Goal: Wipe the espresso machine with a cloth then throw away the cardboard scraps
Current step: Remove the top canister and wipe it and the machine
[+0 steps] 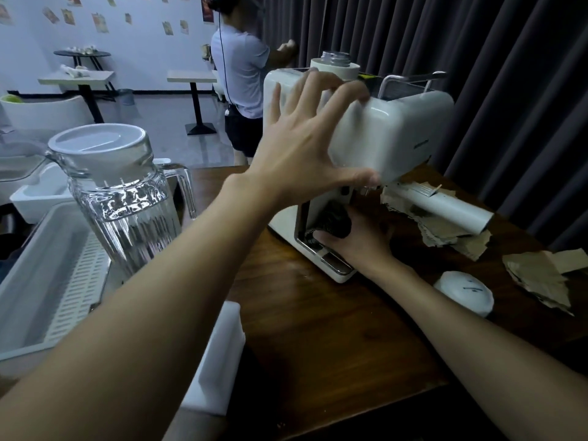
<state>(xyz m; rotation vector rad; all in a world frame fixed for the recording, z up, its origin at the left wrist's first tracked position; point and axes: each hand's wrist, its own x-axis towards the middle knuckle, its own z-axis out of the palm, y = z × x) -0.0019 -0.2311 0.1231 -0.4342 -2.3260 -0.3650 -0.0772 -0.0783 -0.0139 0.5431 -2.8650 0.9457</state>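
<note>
A white espresso machine (391,135) stands on the dark wooden table (318,329). My left hand (305,144) is spread over its upper body, fingers on the top edge, thumb under the front. Lower down, my right hand (356,246) presses a dark cloth (334,219) into the recess above the drip tray. Its portafilter handle (445,208) sticks out to the right. Torn cardboard scraps (445,230) lie beneath and behind that handle, with more cardboard scraps (541,275) near the table's right edge.
A ribbed glass pitcher (127,198) with a lid stands left of the machine beside a white drying rack (47,288). A white block (219,354) lies at the front, a white round object (464,294) on the right. A person (245,81) stands beyond the table by dark curtains.
</note>
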